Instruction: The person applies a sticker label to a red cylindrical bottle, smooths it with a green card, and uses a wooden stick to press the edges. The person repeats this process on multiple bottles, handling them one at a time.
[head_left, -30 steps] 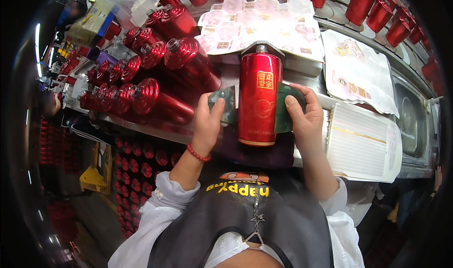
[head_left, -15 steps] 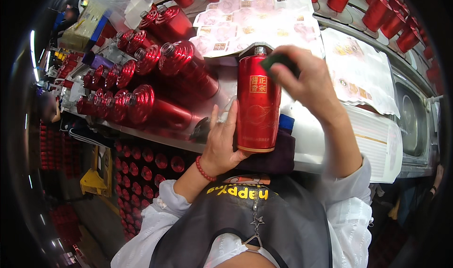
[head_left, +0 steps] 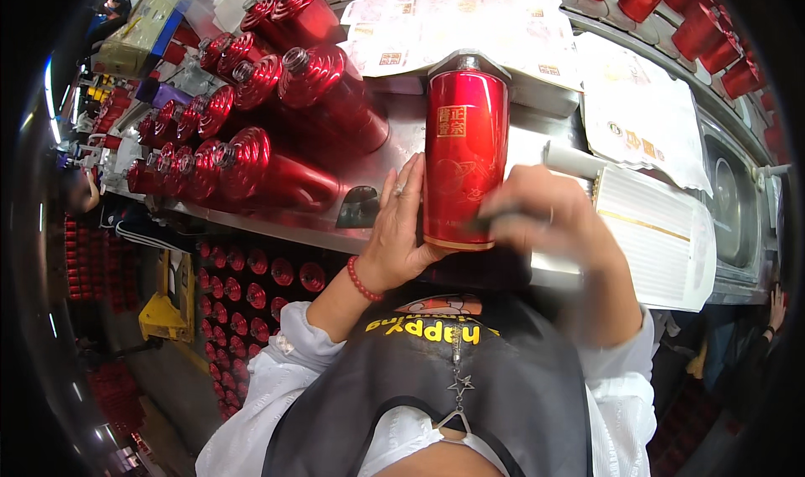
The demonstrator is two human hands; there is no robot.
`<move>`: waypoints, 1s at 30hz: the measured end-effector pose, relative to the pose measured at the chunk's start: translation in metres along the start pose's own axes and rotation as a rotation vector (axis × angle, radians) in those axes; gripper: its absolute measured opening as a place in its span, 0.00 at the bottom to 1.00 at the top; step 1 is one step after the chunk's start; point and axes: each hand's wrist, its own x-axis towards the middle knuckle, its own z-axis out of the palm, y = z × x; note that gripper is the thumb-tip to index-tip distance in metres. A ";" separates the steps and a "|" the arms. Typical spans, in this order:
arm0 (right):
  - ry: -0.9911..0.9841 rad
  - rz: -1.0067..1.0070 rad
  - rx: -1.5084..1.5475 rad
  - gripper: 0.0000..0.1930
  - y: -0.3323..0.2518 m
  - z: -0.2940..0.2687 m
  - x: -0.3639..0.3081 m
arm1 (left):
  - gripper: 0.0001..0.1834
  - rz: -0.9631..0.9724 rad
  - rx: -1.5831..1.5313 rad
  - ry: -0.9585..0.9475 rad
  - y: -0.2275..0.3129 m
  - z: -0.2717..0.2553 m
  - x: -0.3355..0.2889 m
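A glossy red bottle (head_left: 466,171) with a gold square emblem lies before me, its neck pointing away and its far end against a grey angled rest (head_left: 496,67). My left hand (head_left: 401,225), a red bead bracelet at the wrist, grips its lower left side, fingers along the wall. My right hand (head_left: 558,213), blurred by motion, is closed at the bottle's lower right side. Between its fingers is a small dark green pad (head_left: 480,224), partly hidden, against or very near the red surface.
Several red bottles (head_left: 335,91) stand at the left of the metal table. Printed label sheets (head_left: 453,24) lie beyond; more sheets (head_left: 637,116) and a white ribbed stack (head_left: 650,234) sit at right. A dark shiny piece (head_left: 359,207) rests near my left hand. Red bottles line the far conveyor (head_left: 616,11).
My right hand has moved down along the bottle with the green pad, from near the neck to its lower right side. My left hand keeps its grip.
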 end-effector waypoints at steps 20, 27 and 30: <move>0.494 -0.142 -0.547 0.18 0.009 0.034 -0.012 | 0.65 0.019 0.014 0.104 -0.005 0.010 0.002; 0.383 0.028 -0.307 0.21 0.008 0.010 -0.020 | 0.62 -0.035 -0.087 0.122 0.004 0.007 0.004; 0.165 -0.066 -0.266 0.23 -0.015 0.025 -0.030 | 0.64 -0.061 -0.057 0.089 -0.001 0.007 0.001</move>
